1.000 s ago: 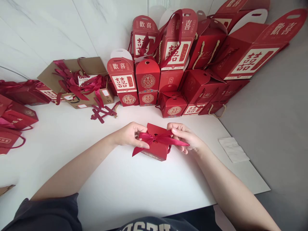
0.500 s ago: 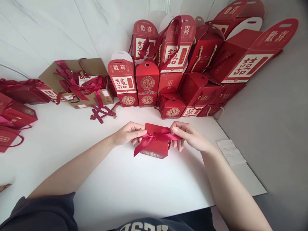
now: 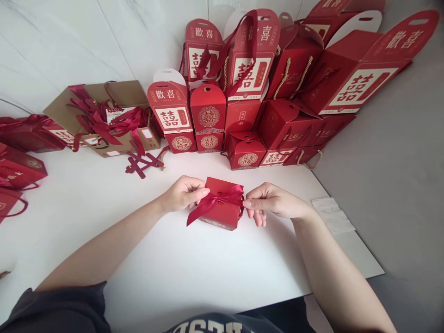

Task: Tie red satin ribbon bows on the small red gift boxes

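A small red gift box [image 3: 222,217] sits on the white table between my hands. Across its top lies a dark pink satin ribbon [image 3: 227,196], gathered into a bow at the middle, with one tail hanging over the front left. My left hand [image 3: 185,193] pinches the ribbon at the left of the box, thumb on top. At the right side, my right hand [image 3: 268,202] holds the ribbon's other part between thumb and finger, its remaining fingers curled below. A twisted red cord shows at the box's right side.
Stacked red gift boxes [image 3: 244,118] line the back wall. An open cardboard box [image 3: 132,92] full of ribbons stands back left, with a dark red cut-out character [image 3: 144,163] before it. More red boxes [image 3: 21,164] are far left. White tissue [image 3: 331,215] lies right.
My right hand has shifted its pinch lower and closer to the box along the ribbon. My left hand still pinches the left side. The whole view has shifted slightly.
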The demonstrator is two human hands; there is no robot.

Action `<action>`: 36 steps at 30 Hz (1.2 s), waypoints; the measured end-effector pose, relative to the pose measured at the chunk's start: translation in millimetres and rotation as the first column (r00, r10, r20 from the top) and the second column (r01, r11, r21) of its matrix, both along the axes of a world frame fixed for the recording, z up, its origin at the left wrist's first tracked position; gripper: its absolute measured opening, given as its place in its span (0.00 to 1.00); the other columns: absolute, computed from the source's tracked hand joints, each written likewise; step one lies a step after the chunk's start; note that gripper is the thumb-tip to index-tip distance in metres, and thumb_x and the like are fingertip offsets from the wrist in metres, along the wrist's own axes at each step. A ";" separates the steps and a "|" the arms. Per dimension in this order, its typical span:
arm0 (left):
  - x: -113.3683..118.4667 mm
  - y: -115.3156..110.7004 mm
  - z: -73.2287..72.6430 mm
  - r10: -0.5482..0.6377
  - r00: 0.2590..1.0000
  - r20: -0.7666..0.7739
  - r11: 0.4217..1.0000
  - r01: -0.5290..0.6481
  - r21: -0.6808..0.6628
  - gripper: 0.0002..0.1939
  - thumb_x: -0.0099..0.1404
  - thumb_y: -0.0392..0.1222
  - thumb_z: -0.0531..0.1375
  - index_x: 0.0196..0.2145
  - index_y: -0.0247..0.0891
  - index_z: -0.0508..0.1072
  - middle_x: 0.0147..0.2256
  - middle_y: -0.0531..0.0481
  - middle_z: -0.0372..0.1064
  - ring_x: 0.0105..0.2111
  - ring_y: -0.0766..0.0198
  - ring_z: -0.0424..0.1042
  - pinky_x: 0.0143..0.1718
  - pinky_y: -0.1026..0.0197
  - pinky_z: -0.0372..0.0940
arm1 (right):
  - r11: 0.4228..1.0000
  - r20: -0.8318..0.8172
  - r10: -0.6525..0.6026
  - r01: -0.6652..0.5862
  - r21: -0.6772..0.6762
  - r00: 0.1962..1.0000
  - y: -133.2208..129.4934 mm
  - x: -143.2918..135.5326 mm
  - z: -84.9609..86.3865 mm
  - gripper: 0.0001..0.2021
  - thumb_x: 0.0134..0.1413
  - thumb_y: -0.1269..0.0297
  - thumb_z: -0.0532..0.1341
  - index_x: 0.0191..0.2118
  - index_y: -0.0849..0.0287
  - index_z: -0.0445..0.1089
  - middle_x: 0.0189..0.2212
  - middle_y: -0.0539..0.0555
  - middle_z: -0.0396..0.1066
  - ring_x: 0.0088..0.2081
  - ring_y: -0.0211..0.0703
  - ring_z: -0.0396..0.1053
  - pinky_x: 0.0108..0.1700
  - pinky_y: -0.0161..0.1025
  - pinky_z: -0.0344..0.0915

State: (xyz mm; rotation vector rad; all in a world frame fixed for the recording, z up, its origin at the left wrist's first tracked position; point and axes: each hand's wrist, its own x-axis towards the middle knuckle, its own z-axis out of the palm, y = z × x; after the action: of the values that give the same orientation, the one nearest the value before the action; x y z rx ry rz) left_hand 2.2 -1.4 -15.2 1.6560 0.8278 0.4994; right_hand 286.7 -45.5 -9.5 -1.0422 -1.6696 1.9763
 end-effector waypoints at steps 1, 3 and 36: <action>0.1 0.3 -1.6 0.007 1.000 0.002 1.000 -0.007 -0.007 0.24 0.65 0.48 0.59 0.17 0.35 0.59 0.14 0.57 0.58 0.14 0.75 0.57 0.17 0.71 0.52 | 1.000 0.012 0.017 -0.017 -0.003 1.000 0.4 0.8 -0.2 0.20 0.59 0.48 0.62 0.27 0.63 0.74 0.18 0.50 0.73 0.18 0.33 0.70 0.23 0.30 0.66; 0.5 0.9 -4.4 0.015 1.000 0.005 1.000 -0.015 -0.021 0.24 0.65 0.49 0.58 0.17 0.36 0.58 0.14 0.57 0.56 0.14 0.75 0.55 0.17 0.70 0.51 | 0.998 0.042 0.061 -0.060 -0.008 0.997 1.2 1.9 -0.7 0.21 0.58 0.48 0.63 0.27 0.63 0.74 0.17 0.50 0.73 0.18 0.34 0.69 0.23 0.30 0.66; -18.2 -8.9 52.6 -0.267 0.872 -0.411 0.956 0.187 -0.224 0.13 0.56 0.50 0.67 0.27 0.36 0.80 0.22 0.53 0.70 0.23 0.68 0.66 0.22 0.67 0.56 | 0.732 -0.008 -0.306 0.240 0.638 0.952 3.6 -18.0 18.1 0.13 0.59 0.56 0.63 0.28 0.58 0.70 0.38 0.55 0.69 0.43 0.44 0.67 0.46 0.41 0.64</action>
State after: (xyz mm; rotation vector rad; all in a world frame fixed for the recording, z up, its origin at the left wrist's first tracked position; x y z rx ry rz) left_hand -16.1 -10.3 37.4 1.6933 0.9531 -0.1227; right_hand 268.6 -42.0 8.6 -1.0401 -1.8977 1.0489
